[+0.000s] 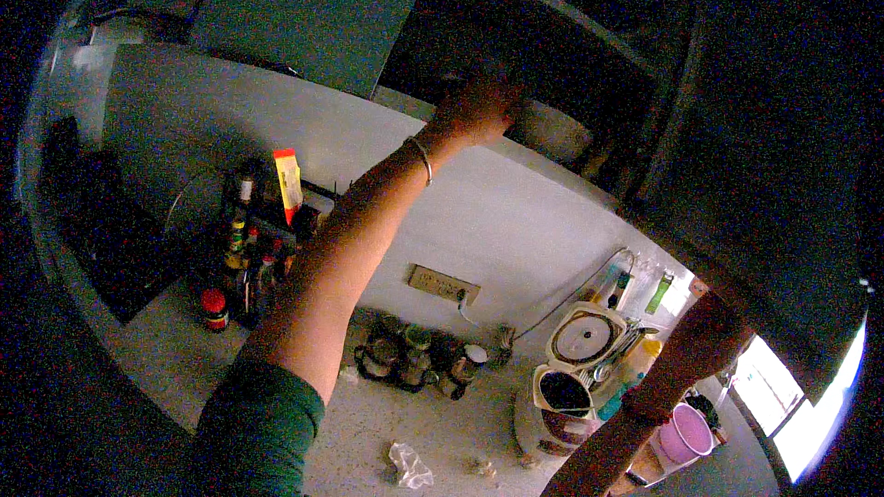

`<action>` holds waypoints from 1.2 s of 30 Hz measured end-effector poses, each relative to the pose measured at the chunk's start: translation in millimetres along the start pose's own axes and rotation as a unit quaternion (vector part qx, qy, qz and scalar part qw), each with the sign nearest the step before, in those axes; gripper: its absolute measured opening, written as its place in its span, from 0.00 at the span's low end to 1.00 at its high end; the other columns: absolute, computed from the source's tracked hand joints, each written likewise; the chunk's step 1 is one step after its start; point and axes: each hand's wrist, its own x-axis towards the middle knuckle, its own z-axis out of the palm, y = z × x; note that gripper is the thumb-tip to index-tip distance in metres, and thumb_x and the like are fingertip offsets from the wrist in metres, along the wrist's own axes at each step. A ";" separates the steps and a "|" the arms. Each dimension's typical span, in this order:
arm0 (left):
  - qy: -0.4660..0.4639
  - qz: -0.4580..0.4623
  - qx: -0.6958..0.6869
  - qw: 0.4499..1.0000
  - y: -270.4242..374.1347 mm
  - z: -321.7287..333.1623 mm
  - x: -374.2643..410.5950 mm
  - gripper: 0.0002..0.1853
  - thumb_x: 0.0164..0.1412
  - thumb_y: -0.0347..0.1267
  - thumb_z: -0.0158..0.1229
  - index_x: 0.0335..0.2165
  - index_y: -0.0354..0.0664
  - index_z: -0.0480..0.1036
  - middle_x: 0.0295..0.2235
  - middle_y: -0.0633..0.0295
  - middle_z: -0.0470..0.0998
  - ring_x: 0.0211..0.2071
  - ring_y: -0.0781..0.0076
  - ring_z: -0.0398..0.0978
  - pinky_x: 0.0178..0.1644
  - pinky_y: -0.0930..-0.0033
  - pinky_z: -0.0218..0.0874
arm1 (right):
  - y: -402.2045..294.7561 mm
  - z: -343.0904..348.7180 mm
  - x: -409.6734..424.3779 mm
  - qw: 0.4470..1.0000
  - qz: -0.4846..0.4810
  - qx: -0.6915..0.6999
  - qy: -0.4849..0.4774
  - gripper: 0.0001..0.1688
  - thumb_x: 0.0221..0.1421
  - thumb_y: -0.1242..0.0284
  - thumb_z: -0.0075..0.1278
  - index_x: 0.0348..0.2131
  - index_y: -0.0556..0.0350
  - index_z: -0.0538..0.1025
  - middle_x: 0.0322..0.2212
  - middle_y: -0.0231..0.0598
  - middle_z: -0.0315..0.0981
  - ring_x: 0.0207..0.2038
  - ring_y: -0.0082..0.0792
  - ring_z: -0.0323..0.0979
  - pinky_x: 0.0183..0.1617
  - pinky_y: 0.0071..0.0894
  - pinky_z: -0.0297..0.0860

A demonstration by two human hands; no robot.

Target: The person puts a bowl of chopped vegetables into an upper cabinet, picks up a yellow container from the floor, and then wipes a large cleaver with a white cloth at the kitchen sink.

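Note:
My left hand [480, 107], with a bangle [423, 160] at its wrist, reaches up into a dark open wall cabinet [407, 103]. Its fingers are lost in shadow. Just right of it sits a pale rounded object [556, 131], too dim to name; whether I touch it cannot be told. My right hand [718, 324] is raised at the right, close to the dark underside of the cabinets. It is in deep shade, and its fingers and any hold are unclear. Below it stands a rice cooker [563, 428] with its lid [587, 337] raised.
On the counter [352, 428] are a rack of jars [414, 359], a crumpled plastic bag [411, 466] and a pink tub [687, 433]. Bottles [248, 255], a red-capped jar [215, 310] and a yellow box [288, 183] stand left. A socket strip [442, 283] is on the wall.

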 end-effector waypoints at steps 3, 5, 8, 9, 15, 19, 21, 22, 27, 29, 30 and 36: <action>0.099 0.027 0.056 0.993 -1.3 -5.4 -27.1 0.14 0.45 0.33 0.48 0.33 0.38 0.67 0.32 0.48 0.68 0.36 0.48 0.65 0.39 0.51 0.58 | 10.2 15.2 -23.5 0.882 -0.148 -0.446 -0.019 0.09 0.44 0.79 0.45 0.31 0.60 0.69 0.31 0.42 0.69 0.32 0.35 0.65 0.41 0.28 0.61; 0.109 0.025 0.010 0.994 5.8 -12.0 -41.2 0.14 0.44 0.34 0.50 0.32 0.38 0.67 0.32 0.49 0.68 0.35 0.48 0.64 0.39 0.51 0.57 | 6.9 18.7 -25.8 0.792 -0.187 -0.580 -0.044 0.10 0.43 0.80 0.46 0.32 0.60 0.69 0.32 0.41 0.69 0.33 0.35 0.65 0.41 0.28 0.61; 0.044 0.001 -0.062 0.997 6.7 -5.4 -50.0 0.17 0.43 0.36 0.53 0.34 0.40 0.66 0.34 0.50 0.67 0.37 0.50 0.63 0.41 0.52 0.55 | 25.3 7.4 -11.8 0.810 -0.265 -0.518 -0.075 0.11 0.43 0.79 0.46 0.32 0.60 0.69 0.32 0.42 0.69 0.33 0.36 0.65 0.41 0.29 0.61; 0.044 0.017 -0.033 0.998 1.6 5.6 -54.8 0.19 0.44 0.37 0.53 0.37 0.40 0.65 0.36 0.50 0.67 0.38 0.50 0.63 0.42 0.52 0.55 | 30.0 12.2 -12.2 0.818 -0.273 -0.502 -0.069 0.11 0.44 0.78 0.47 0.32 0.60 0.69 0.32 0.42 0.69 0.33 0.37 0.65 0.42 0.29 0.61; -0.006 0.022 -0.059 0.998 -6.5 31.3 -70.6 0.26 0.42 0.38 0.56 0.42 0.42 0.62 0.44 0.51 0.62 0.46 0.51 0.58 0.48 0.52 0.50 | 55.9 37.9 -31.5 0.833 -0.286 -0.469 -0.062 0.11 0.46 0.75 0.45 0.32 0.62 0.69 0.31 0.41 0.68 0.31 0.33 0.63 0.37 0.26 0.60; -0.026 0.026 -0.036 0.999 -22.0 47.2 -89.0 0.28 0.43 0.37 0.56 0.45 0.43 0.60 0.48 0.52 0.58 0.49 0.53 0.54 0.51 0.52 0.47 | 68.6 63.3 -52.6 0.850 -0.281 -0.439 -0.071 0.11 0.47 0.74 0.43 0.32 0.63 0.69 0.30 0.40 0.68 0.29 0.29 0.62 0.34 0.24 0.59; -0.064 0.026 -0.063 0.996 -18.5 50.4 -102.0 0.28 0.43 0.36 0.55 0.45 0.44 0.60 0.48 0.52 0.57 0.49 0.53 0.54 0.51 0.52 0.46 | 74.5 76.6 -61.7 0.859 -0.277 -0.424 -0.080 0.11 0.48 0.74 0.42 0.32 0.63 0.69 0.30 0.39 0.68 0.28 0.27 0.61 0.32 0.22 0.59; -0.082 0.026 -0.075 0.993 -14.2 51.1 -111.7 0.28 0.43 0.36 0.55 0.46 0.44 0.60 0.49 0.52 0.57 0.49 0.53 0.54 0.51 0.52 0.46 | 76.7 83.6 -66.8 0.866 -0.272 -0.411 -0.084 0.11 0.48 0.73 0.42 0.32 0.64 0.69 0.29 0.39 0.68 0.28 0.26 0.61 0.31 0.22 0.59; -0.136 0.018 -0.219 0.966 4.5 37.1 -211.3 0.21 0.43 0.33 0.53 0.40 0.41 0.66 0.47 0.49 0.59 0.45 0.57 0.60 0.42 0.56 0.56 | 79.3 144.4 -95.6 0.948 -0.170 -0.248 -0.105 0.13 0.50 0.72 0.39 0.32 0.65 0.69 0.28 0.37 0.67 0.26 0.21 0.59 0.26 0.19 0.58; -0.198 0.001 -0.240 0.950 24.5 6.1 -246.7 0.19 0.43 0.34 0.54 0.37 0.39 0.67 0.44 0.49 0.61 0.42 0.55 0.63 0.42 0.59 0.58 | 78.7 155.9 -100.6 0.989 0.016 -0.093 -0.110 0.15 0.51 0.71 0.37 0.32 0.65 0.70 0.28 0.38 0.67 0.27 0.23 0.62 0.28 0.19 0.59; -0.245 -0.044 -0.250 0.936 36.1 -11.0 -265.2 0.19 0.44 0.34 0.53 0.37 0.39 0.67 0.44 0.48 0.62 0.41 0.55 0.65 0.43 0.59 0.59 | 82.8 160.8 -104.1 0.988 -0.013 -0.068 -0.136 0.15 0.51 0.69 0.37 0.32 0.65 0.70 0.28 0.37 0.68 0.29 0.25 0.63 0.31 0.20 0.61; -0.342 -0.053 -0.341 0.874 53.4 -61.3 -362.0 0.18 0.50 0.35 0.49 0.40 0.40 0.66 0.41 0.49 0.64 0.41 0.54 0.65 0.45 0.63 0.57 | 114.1 191.3 -128.2 0.978 -0.047 -0.097 -0.181 0.09 0.49 0.78 0.41 0.32 0.63 0.70 0.30 0.38 0.68 0.33 0.28 0.65 0.40 0.24 0.62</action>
